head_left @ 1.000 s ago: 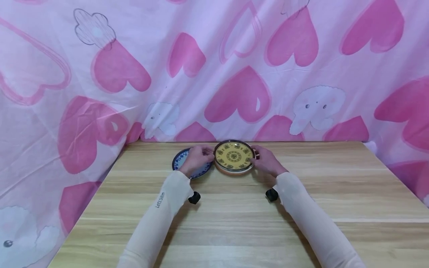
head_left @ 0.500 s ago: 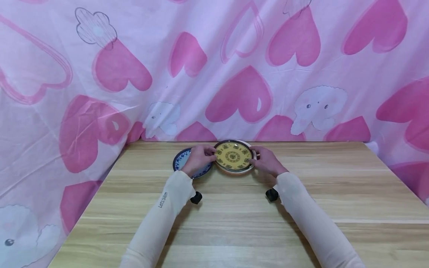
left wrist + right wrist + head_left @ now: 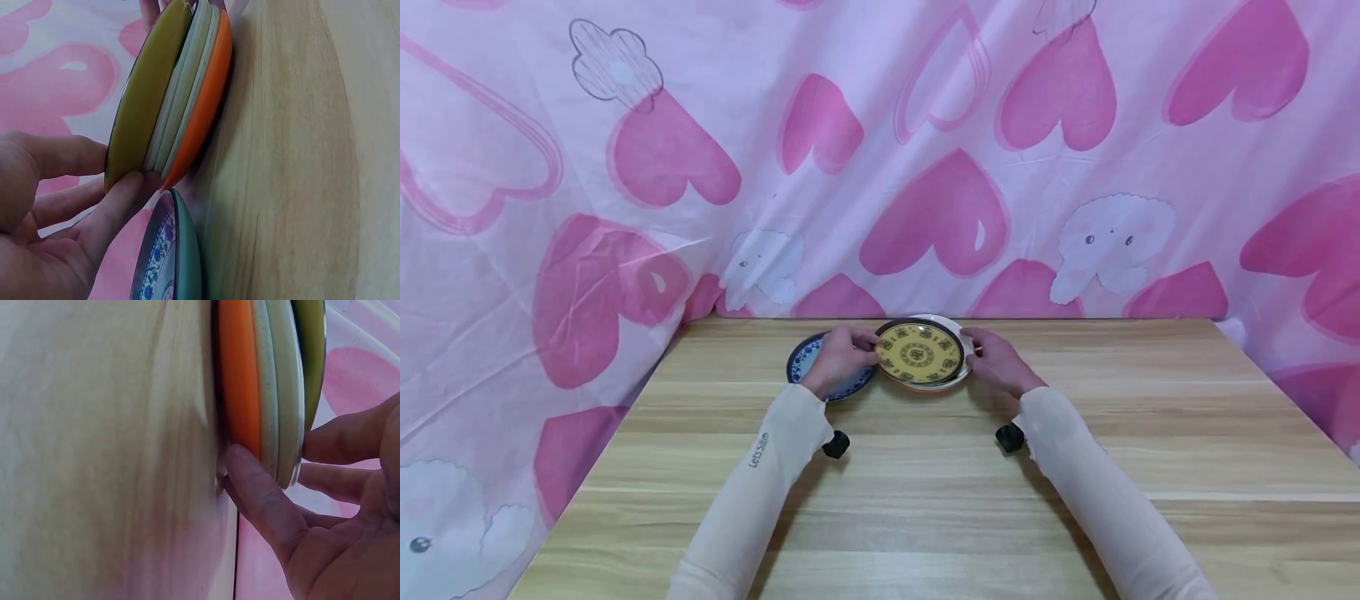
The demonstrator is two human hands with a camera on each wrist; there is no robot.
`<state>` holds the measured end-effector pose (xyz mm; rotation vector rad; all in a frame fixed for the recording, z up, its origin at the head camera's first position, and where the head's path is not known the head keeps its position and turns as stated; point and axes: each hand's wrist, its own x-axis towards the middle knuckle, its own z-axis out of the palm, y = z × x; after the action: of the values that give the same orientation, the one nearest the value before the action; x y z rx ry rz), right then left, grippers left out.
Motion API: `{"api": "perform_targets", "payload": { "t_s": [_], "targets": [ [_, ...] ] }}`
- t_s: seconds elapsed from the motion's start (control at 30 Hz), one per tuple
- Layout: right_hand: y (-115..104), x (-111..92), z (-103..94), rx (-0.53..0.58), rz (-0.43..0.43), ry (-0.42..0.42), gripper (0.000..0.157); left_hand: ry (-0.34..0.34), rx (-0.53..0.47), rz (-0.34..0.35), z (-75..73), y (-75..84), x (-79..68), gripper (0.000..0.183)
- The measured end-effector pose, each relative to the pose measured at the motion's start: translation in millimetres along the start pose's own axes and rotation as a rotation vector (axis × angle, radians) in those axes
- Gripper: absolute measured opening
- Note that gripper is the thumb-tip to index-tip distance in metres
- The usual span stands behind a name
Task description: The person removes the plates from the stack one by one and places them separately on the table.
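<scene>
A yellow plate (image 3: 917, 352) with a dark rim and printed pattern tops a stack near the table's back edge. Beneath it are pale plates (image 3: 289, 394) and an orange one (image 3: 207, 103) at the bottom. My left hand (image 3: 841, 360) pinches the yellow plate's left edge, fingers on the upper rim and thumb underneath. The yellow plate sits off-centre to the left, baring the pale rim on the right. At that side my right hand (image 3: 1000, 363) holds the lower plates, its thumb on the orange plate and fingers by the pale rim.
A blue-and-white plate (image 3: 805, 354) lies just left of the stack, partly covered by the left hand in the head view. The wooden table (image 3: 925, 500) meets a pink heart-patterned cloth (image 3: 940, 208) at the back.
The yellow plate has slid left over the stack along with the left hand, showing more of the pale plate below. The right hand stays at the stack's right side.
</scene>
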<state>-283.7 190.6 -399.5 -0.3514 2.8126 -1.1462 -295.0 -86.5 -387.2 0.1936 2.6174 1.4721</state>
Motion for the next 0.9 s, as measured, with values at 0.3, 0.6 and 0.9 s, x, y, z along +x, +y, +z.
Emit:
{"api": "perform_targets", "payload": {
  "t_s": [0.3,0.6,0.9],
  "targets": [
    [-2,1,-0.1,-0.018,0.016,-0.001,0.061,-0.006,-0.006,0.012,-3.7,-0.5,-2.8,0.032],
    [-5,-1,0.8,0.003,0.022,-0.013,0.061,0.010,-0.103,-0.048,-6.1,1.3,-6.9,0.036],
    [-4,0,0.4,-0.038,0.022,0.000,0.061,0.009,-0.160,-0.049,-10.7,-4.8,-7.7,0.036]
  ]
}}
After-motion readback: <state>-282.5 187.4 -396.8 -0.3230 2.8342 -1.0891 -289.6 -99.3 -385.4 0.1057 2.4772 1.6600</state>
